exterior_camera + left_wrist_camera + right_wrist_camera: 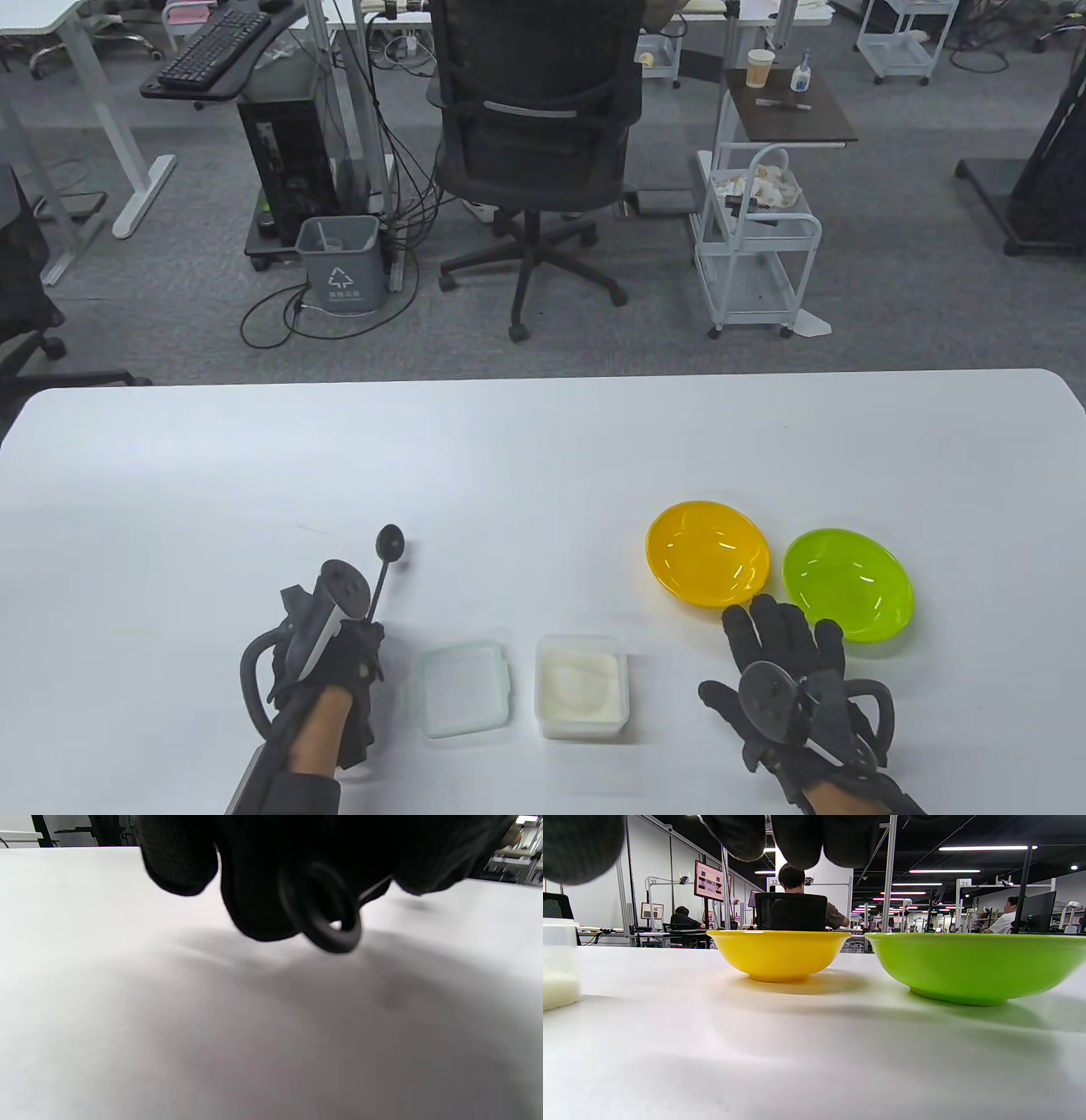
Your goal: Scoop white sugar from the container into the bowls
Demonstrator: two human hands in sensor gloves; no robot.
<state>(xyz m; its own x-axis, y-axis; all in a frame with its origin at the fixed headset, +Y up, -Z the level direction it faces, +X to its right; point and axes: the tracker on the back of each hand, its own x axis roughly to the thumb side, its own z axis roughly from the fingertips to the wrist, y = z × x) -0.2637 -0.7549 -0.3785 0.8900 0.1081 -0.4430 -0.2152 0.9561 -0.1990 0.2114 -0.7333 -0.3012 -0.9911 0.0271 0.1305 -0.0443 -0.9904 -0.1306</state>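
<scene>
Gripping a slim black spoon [383,569] at lower left, the left hand [335,662] should dip level into the open sugar-filled clear plastic container [582,684] at bottom centre; the right hand [785,671] lay spread flat, holding nothing

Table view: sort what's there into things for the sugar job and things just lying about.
For the job: spoon in the left hand; sugar container; yellow bowl; green bowl.
Lying about: lid; office chair; bin.

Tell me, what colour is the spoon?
Black: the spoon shows best in the table view.
</scene>
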